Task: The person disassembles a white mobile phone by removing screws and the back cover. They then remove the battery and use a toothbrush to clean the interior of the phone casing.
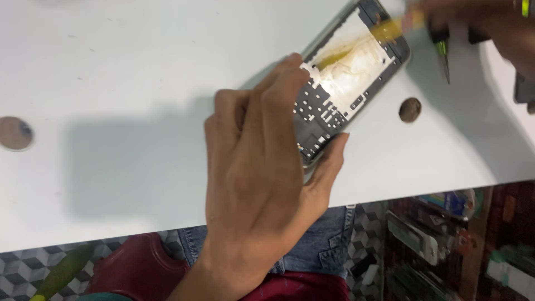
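The opened phone frame is lying tilted on the white desk, near its front edge. The left hand is pinning its lower end, grip clamped around the frame between fingertips and thumb. The right hand is pinching a yellow tool, blurry, its tip touching the phone's upper inside. A small brown disc is sitting just beside.

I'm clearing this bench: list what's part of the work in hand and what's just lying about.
In hand:
- opened phone, steadied by the left hand
- yellow tool, held by the right hand

Lying about:
- brown round spot on the white table
- another round spot at the table's left edge
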